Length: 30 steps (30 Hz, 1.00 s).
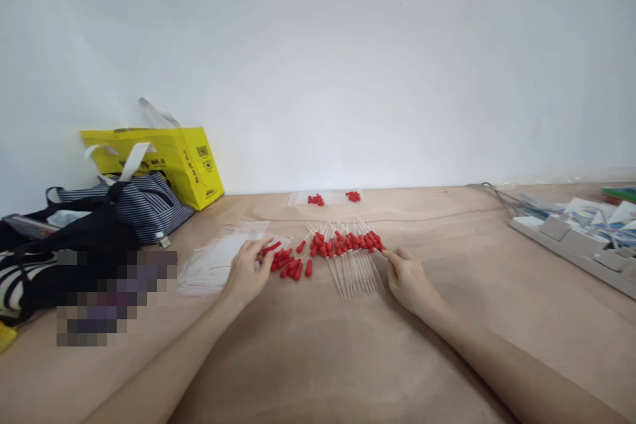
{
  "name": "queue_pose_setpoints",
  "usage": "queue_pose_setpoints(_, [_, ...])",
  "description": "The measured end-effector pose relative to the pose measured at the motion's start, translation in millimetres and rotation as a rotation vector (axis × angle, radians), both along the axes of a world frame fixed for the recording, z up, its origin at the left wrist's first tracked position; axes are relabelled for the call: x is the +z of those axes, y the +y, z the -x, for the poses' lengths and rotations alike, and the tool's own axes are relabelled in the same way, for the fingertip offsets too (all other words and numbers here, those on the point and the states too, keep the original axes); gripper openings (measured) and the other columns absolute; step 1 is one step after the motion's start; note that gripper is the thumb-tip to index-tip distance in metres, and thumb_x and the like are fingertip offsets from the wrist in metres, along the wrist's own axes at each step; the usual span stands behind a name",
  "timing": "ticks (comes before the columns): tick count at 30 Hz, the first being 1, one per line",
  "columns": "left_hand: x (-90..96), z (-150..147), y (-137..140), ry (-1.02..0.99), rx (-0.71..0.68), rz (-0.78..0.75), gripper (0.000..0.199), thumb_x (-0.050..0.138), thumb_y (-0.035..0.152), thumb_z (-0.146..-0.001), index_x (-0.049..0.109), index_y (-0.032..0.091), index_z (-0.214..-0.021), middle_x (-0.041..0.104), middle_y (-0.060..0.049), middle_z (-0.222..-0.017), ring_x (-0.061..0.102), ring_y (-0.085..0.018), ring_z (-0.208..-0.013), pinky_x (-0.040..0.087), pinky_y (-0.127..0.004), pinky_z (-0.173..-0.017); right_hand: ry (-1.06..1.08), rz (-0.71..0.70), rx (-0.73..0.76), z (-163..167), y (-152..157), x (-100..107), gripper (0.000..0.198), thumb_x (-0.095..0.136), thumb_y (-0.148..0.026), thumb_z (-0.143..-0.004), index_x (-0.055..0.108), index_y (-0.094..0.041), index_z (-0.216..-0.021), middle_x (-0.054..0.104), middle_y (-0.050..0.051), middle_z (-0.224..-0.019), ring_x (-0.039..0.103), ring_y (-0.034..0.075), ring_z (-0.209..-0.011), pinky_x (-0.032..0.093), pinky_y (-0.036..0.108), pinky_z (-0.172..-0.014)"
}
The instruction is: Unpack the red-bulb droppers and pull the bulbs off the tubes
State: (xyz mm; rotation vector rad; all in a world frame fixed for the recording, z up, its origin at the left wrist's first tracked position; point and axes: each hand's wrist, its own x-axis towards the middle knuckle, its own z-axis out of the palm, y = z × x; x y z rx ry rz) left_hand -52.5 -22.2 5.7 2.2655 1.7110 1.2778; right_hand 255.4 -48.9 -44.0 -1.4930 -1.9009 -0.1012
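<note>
My left hand [250,270] pinches a red rubber bulb [271,248] between thumb and fingers, over a loose heap of red bulbs [293,270]. To the right of that heap lies a row of clear dropper pipettes [354,278], thin tubes topped with red bulbs, some pointing toward me and others away. At the row's right end my right hand [408,278] is closed, thumb against forefinger, on a thin clear dropper tube [379,251]; most of it is hidden by the fingers. Clear plastic bags [213,262] lie flat beside my left hand.
Near the wall lies another clear bag [335,198] with red bulbs at its two ends. A yellow bag [203,172], a striped bag [161,205] and a black bag [74,265] stand at left. A pale tray [586,252] of packets and a grey cable [497,193] occupy the right.
</note>
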Motion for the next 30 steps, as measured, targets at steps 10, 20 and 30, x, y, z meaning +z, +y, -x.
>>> queue_pose_setpoints(10, [0.9, -14, 0, 0.101, 0.024, 0.161, 0.018, 0.052, 0.036, -0.07, 0.053, 0.019, -0.071, 0.06, 0.001, -0.067, 0.053, -0.012, -0.057, 0.042, -0.023, -0.055, 0.074, 0.044, 0.036, 12, 10, -12, 0.026, 0.037, -0.007, -0.074, 0.056, -0.017, -0.087, 0.053, 0.008, -0.085, 0.053, 0.018, -0.08, 0.041, 0.03, -0.07])
queue_pose_setpoints(20, [13.3, -12, 4, 0.093, 0.076, 0.16, 0.023, 0.046, 0.038, -0.073, 0.059, 0.019, -0.074, 0.064, -0.001, -0.074, 0.056, -0.014, -0.066, 0.043, -0.024, -0.062, 0.113, 0.155, 0.045, 15, 6, -6, 0.024, 0.037, -0.009, -0.074, 0.056, -0.018, -0.087, 0.053, 0.008, -0.089, 0.052, 0.018, -0.084, 0.04, 0.031, -0.074])
queue_pose_setpoints(30, [21.7, -55, 55, 0.33, 0.198, 0.366, 0.015, 0.059, 0.035, -0.054, 0.063, 0.021, -0.052, 0.066, -0.007, -0.069, 0.058, -0.026, -0.08, 0.042, -0.034, -0.068, 0.046, 0.155, -0.013, 20, -2, 0, 0.021, 0.037, -0.013, -0.078, 0.054, -0.017, -0.09, 0.055, 0.009, -0.09, 0.05, 0.02, -0.09, 0.036, 0.03, -0.07])
